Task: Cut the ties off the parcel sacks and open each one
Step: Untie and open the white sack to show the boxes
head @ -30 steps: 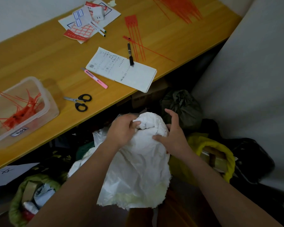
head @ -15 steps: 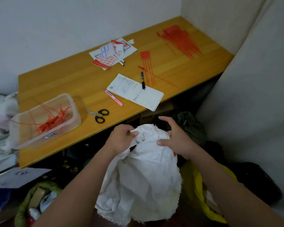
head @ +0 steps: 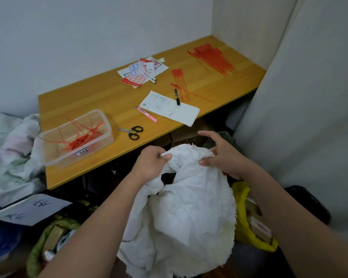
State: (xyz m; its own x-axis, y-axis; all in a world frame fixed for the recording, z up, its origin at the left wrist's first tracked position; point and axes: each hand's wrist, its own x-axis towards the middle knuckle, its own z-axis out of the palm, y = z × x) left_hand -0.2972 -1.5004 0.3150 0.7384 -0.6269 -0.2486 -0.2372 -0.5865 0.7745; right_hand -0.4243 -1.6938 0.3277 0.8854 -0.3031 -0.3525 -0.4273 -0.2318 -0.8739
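A white woven parcel sack stands in front of me, below the table's front edge. My left hand grips the left side of its frayed mouth. My right hand pinches the right side of the mouth between thumb and fingers, index finger raised. A dark gap shows in the sack's mouth between my hands. Black-handled scissors lie on the wooden table just beyond my left hand. No tie is visible on the sack.
A clear plastic tub holds cut red ties. More red ties lie at the back right, with a notepad, a pen and a pink cutter. A yellow sack and a green sack flank the white one.
My hands have spread apart and pulled the sack's mouth wider, so a dark gap now shows. The view has tilted up, showing more of the table and wall.
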